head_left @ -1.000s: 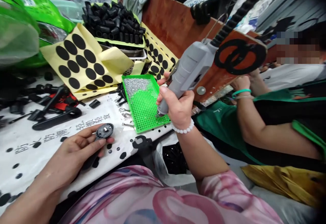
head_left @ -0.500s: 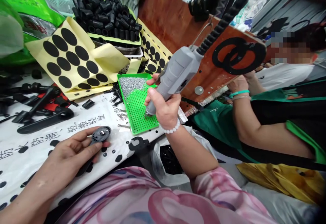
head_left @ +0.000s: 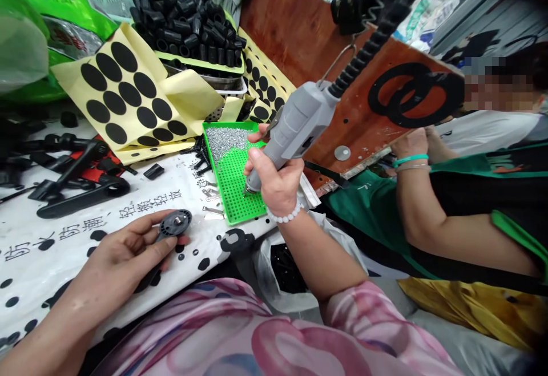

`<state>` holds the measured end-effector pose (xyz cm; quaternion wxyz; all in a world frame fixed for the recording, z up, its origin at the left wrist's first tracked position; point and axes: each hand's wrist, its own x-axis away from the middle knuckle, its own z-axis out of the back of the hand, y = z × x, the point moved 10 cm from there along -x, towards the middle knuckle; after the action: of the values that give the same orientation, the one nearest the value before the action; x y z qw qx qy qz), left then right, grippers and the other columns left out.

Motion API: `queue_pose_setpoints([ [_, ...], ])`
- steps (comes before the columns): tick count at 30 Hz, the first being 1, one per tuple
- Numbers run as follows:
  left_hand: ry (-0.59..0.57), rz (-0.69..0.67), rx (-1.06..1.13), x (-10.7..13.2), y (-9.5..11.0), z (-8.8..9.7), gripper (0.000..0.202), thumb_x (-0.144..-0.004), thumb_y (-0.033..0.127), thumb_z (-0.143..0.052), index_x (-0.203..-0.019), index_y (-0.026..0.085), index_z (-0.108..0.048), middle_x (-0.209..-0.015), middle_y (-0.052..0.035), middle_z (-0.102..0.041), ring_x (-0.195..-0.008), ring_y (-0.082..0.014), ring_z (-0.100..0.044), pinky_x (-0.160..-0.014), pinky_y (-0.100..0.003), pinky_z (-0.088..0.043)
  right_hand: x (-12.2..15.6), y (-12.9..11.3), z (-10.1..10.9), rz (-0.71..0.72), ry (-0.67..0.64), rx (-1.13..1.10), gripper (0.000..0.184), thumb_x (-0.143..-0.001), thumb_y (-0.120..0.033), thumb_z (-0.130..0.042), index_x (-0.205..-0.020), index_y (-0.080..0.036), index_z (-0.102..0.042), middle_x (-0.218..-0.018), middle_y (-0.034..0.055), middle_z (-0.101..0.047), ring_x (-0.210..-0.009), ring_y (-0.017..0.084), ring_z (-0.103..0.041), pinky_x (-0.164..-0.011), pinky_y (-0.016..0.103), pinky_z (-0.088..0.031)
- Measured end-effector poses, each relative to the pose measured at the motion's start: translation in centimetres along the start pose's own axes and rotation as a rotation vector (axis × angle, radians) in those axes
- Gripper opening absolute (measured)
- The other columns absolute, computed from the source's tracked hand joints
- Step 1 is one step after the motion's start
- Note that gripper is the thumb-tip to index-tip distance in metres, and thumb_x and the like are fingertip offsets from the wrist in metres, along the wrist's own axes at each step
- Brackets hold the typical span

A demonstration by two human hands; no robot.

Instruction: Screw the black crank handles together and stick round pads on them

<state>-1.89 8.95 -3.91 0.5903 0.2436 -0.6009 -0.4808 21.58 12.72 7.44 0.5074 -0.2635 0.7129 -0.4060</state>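
My left hand (head_left: 131,250) pinches a black plastic part (head_left: 174,225) with a round, slotted head and a handle partly hidden under the fingers. A small metal piece shows in the middle of its head. My right hand (head_left: 278,179) is wrapped around a grey electric screwdriver (head_left: 295,122), tilted with its tip pointing down. That tip is over the green perforated tray (head_left: 240,212), whose far end holds a heap of small silvery screws (head_left: 229,140). Whether the tip touches a screw is too small to tell.
Sheets of round black stickers (head_left: 128,93) lean beside a basket piled with short black tubes (head_left: 188,28). Black handle-like parts (head_left: 81,188) lie at left. A brown board (head_left: 295,28) stands behind; a co-worker's arm (head_left: 428,205) is at right. A bag of black parts (head_left: 285,265) hangs below the table edge.
The view has shifted slightly, so most things sit a little further right. Both hands keep their holds, and the screwdriver tip stays over the green tray.
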Motion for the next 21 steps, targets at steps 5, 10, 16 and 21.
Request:
queue_pose_setpoints([
  [5,0.005,-0.018,0.02,0.0,0.1,0.1,0.071,-0.058,0.045,-0.07,-0.121,0.016,-0.051,-0.078,-0.0069,-0.074,-0.054,-0.0143,-0.056,-0.046,-0.023,-0.039,0.0,-0.1,-0.1,-0.025,0.0,-0.02,0.03,-0.072,-0.034,-0.067,-0.095,-0.02,-0.056,-0.091,0.0029,-0.06,-0.048,0.008,-0.051,-0.045,0.027,-0.047],
  [10,0.026,-0.036,0.044,0.2,0.4,0.3,0.068,-0.059,0.045,-0.07,-0.119,0.017,-0.053,-0.074,-0.0053,-0.073,-0.057,-0.0154,-0.058,-0.046,-0.022,-0.038,0.1,-0.3,0.0,-0.025,0.021,0.011,0.027,-0.07,-0.033,-0.067,-0.091,-0.019,-0.057,-0.095,0.0048,-0.063,-0.054,0.008,-0.053,-0.049,0.026,-0.048],
  [16,0.011,-0.041,0.081,0.6,0.6,-0.1,0.063,-0.069,0.041,-0.068,-0.124,0.018,-0.05,-0.086,-0.0071,-0.073,-0.057,-0.0114,-0.054,-0.045,-0.02,-0.035,-0.7,-2.8,-0.4,0.034,-0.009,-0.057,0.03,-0.074,-0.036,-0.065,-0.1,-0.024,-0.056,-0.092,0.001,-0.06,-0.051,0.007,-0.053,-0.045,0.025,-0.047],
  [21,-0.017,-0.082,0.136,0.3,0.8,-0.6,0.06,-0.07,0.036,-0.068,-0.123,0.014,-0.05,-0.086,-0.008,-0.071,-0.053,-0.0095,-0.05,-0.046,-0.021,-0.035,-0.6,-5.9,-2.5,0.001,-0.023,-0.082,0.025,-0.076,-0.036,-0.06,-0.098,-0.027,-0.056,-0.092,0.0009,-0.059,-0.052,0.008,-0.052,-0.044,0.025,-0.046],
])
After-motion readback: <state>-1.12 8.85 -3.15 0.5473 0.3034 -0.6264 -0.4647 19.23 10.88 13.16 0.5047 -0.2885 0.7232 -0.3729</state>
